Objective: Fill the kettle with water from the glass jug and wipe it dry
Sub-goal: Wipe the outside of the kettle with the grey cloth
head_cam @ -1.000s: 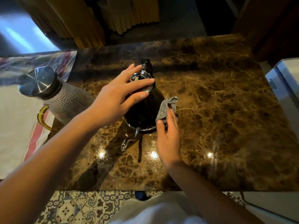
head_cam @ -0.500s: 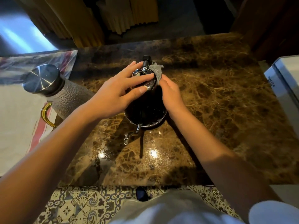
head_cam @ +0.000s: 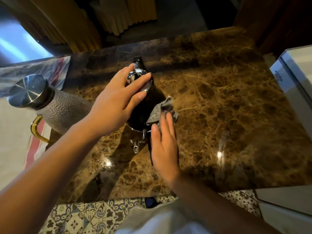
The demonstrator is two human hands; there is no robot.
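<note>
- Kettle (head_cam: 143, 105), dark-bodied with a chrome lid and a black knob at its far end, stood on the brown marble countertop (head_cam: 219, 107), roughly centre-left of the surface.
- Small metal part (head_cam: 136, 146) projected from the kettle's near rim down toward the counter; its function could not be made out.
- Left hand (head_cam: 116, 105) lay over the top of the kettle, fingers extended and slightly spread, fingertips resting on the chrome lid; flat and relaxed, not curled round anything.
- Right hand (head_cam: 164, 146) was at the kettle's near right side, fingers straight and together, pressing a grey cloth (head_cam: 160, 110) against the lower wall of the kettle. Thumb position not visible; the cloth appeared pressed rather than pinched.
- Cloth was crumpled, its upper end standing free above the fingertips, its lower part between fingers and kettle body.
- Glass jug (head_cam: 55, 108), textured wall, steel lid, gold-coloured handle, stood at the left edge of the counter, just beside the left forearm and apart from the kettle.
- Striped towel (head_cam: 35, 142) lay under and left of the jug.
- White box (head_cam: 293, 78) sat at the right edge of the view, well apart from the kettle.
- Patterned floor tiles (head_cam: 87, 215) showed below the counter's near edge.
</note>
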